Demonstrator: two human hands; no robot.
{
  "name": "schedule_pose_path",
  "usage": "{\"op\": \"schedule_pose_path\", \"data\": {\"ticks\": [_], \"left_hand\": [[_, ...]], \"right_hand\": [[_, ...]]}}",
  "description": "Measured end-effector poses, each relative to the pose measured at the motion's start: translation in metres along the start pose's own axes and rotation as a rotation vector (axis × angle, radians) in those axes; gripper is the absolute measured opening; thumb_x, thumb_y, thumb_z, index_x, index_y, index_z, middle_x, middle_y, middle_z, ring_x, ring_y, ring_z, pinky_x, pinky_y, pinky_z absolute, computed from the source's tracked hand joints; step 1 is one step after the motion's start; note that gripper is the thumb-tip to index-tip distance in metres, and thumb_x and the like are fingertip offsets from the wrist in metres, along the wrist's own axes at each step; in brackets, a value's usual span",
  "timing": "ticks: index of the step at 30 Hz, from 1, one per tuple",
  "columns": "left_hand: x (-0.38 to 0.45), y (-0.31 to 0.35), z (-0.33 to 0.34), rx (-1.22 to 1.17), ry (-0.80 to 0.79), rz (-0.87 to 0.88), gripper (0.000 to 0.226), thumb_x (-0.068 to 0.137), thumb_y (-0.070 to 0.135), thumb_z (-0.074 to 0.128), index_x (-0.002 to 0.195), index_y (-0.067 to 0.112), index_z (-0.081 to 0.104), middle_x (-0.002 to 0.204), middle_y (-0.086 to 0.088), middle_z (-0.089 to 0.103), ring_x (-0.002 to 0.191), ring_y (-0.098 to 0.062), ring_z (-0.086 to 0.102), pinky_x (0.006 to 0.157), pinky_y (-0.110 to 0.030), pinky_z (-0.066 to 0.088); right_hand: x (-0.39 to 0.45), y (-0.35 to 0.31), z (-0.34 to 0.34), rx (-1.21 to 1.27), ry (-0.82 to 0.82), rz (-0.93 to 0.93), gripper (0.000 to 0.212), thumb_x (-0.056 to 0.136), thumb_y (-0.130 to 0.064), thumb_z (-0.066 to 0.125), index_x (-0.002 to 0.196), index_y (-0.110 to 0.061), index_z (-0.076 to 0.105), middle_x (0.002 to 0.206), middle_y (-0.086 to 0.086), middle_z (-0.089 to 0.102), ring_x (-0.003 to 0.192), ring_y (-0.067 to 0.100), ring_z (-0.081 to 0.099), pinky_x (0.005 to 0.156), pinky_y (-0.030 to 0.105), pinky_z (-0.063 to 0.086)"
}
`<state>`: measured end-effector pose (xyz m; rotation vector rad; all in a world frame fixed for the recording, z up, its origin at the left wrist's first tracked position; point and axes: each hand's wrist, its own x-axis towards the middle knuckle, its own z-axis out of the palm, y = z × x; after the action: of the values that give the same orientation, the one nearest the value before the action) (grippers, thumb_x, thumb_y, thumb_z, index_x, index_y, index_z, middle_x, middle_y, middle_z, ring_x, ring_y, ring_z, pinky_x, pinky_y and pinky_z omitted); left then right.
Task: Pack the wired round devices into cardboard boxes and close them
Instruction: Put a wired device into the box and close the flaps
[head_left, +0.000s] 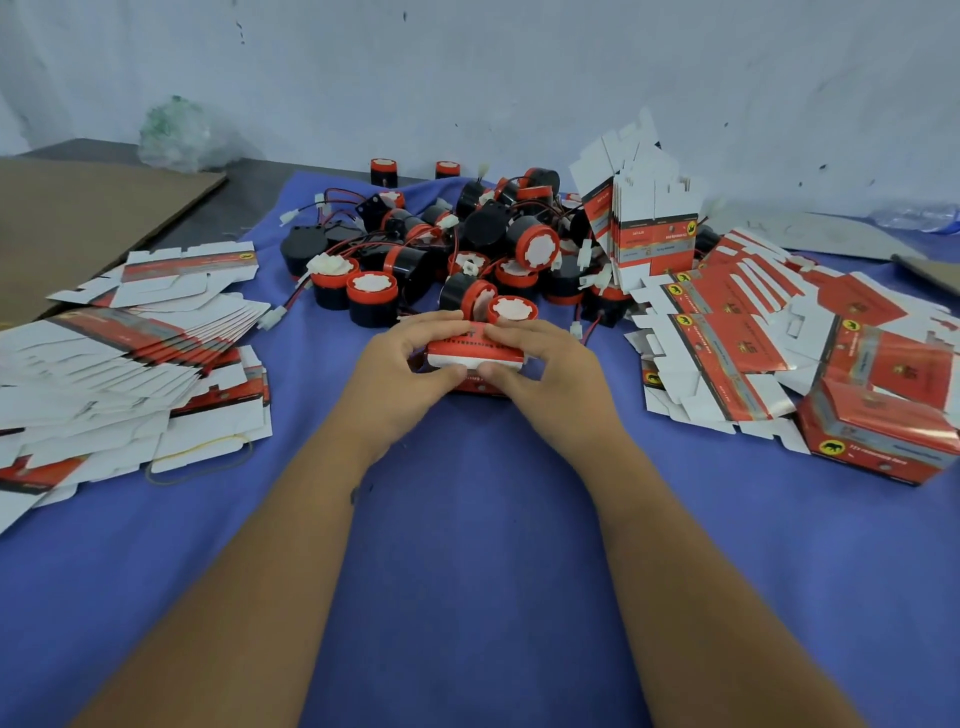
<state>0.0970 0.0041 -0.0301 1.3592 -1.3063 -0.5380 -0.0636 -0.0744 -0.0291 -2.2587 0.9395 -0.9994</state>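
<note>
1. Blue cloth (467, 519): covering the worktop, both bare forearms lying across it.
2. Left hand (400, 374) and right hand (550, 374): each curling its fingers round one end of a small red-and-white cardboard box (472, 356), thumbs pressing on its near white flap; the box is sitting at the cloth's centre, just in front of the device pile.
3. Closed red box (878, 431): lying at the near right edge.
4. Flat box blanks (130, 358): fanning out on the left, a yellow rubber band (202, 457) lying beside them; more blanks (753, 332) spreading on the right.
5. Round devices (452, 244): black bodies, red caps, red-and-black wires with white plugs, piling up behind the hands.
6. Upright blanks (649, 228): standing right of the pile.
7. Brown cardboard sheet (78, 223): lying far left, near a crumpled plastic bag (176, 135) by the wall.
</note>
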Motion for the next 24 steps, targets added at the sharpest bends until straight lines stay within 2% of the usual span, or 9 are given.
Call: {"op": "schedule_pose_path", "data": {"ticks": [3,8,11,15,17,19,21,24], "left_hand": [[-0.0004,-0.0014,-0.0009,-0.103,0.020,-0.005,0.039,0.089,0.002,0.068,0.107,0.036,0.069,0.127,0.014,0.062,0.119,-0.001,0.056,0.096,-0.021,0.050],[0.0005,0.0000,0.0003,-0.216,0.054,-0.045,0.034,0.092,0.003,0.064,0.102,0.034,0.072,0.124,0.011,0.066,0.116,-0.006,0.060,0.089,-0.022,0.053],[0.0008,0.0002,0.0004,-0.287,0.059,-0.055,0.033,0.092,0.000,0.062,0.099,0.030,0.073,0.120,0.010,0.068,0.112,-0.007,0.063,0.083,-0.017,0.053],[0.0009,0.0006,-0.0004,-0.310,0.057,-0.052,0.038,0.091,-0.003,0.062,0.092,0.032,0.076,0.112,0.017,0.071,0.112,-0.005,0.063,0.081,-0.016,0.053],[0.0012,0.0005,-0.0001,-0.299,0.071,-0.060,0.039,0.091,-0.003,0.063,0.090,0.034,0.076,0.112,0.019,0.070,0.115,-0.007,0.062,0.083,-0.019,0.054],[0.0007,0.0011,0.0002,-0.275,0.082,-0.065,0.039,0.090,-0.003,0.063,0.090,0.034,0.076,0.116,0.017,0.069,0.118,-0.007,0.060,0.089,-0.024,0.054],[-0.0011,0.0030,0.0008,-0.194,0.078,-0.045,0.037,0.090,0.000,0.065,0.093,0.035,0.075,0.121,0.015,0.067,0.120,-0.005,0.057,0.094,-0.026,0.052],[-0.0036,0.0054,0.0007,0.049,0.075,0.026,0.035,0.084,0.008,0.074,0.104,0.036,0.071,0.128,0.011,0.064,0.123,-0.002,0.054,0.097,-0.019,0.048]], "right_hand": [[-0.0005,-0.0023,0.0006,-0.010,0.043,-0.040,0.037,0.088,-0.030,0.072,0.123,-0.022,0.068,0.127,-0.008,0.064,0.117,0.007,0.052,0.092,-0.002,0.029],[-0.0024,-0.0072,-0.0021,0.115,0.030,0.013,0.032,0.093,-0.029,0.066,0.124,-0.023,0.067,0.124,-0.009,0.064,0.115,0.007,0.054,0.096,0.017,0.042],[-0.0025,-0.0075,-0.0036,0.190,0.022,0.054,0.025,0.094,-0.027,0.064,0.119,-0.030,0.065,0.117,-0.014,0.066,0.106,0.000,0.056,0.089,0.017,0.048],[-0.0024,-0.0084,-0.0028,0.265,0.013,0.056,0.014,0.094,-0.018,0.062,0.101,-0.031,0.060,0.106,-0.010,0.066,0.102,0.014,0.061,0.086,0.040,0.054],[-0.0028,-0.0085,-0.0008,0.266,0.020,0.048,0.011,0.094,-0.015,0.062,0.092,-0.026,0.061,0.104,-0.005,0.066,0.101,0.018,0.061,0.086,0.044,0.053],[-0.0025,-0.0077,0.0012,0.273,0.032,0.058,0.010,0.093,-0.014,0.063,0.087,-0.021,0.061,0.108,-0.001,0.067,0.103,0.020,0.060,0.087,0.044,0.053],[-0.0031,-0.0074,0.0022,0.287,0.040,0.063,0.016,0.092,-0.013,0.064,0.082,-0.025,0.060,0.109,-0.002,0.067,0.105,0.017,0.060,0.088,0.039,0.053],[-0.0040,-0.0068,0.0000,0.290,0.015,0.074,0.026,0.091,-0.017,0.065,0.075,-0.037,0.060,0.103,-0.020,0.064,0.106,-0.001,0.058,0.086,0.018,0.049]]}}
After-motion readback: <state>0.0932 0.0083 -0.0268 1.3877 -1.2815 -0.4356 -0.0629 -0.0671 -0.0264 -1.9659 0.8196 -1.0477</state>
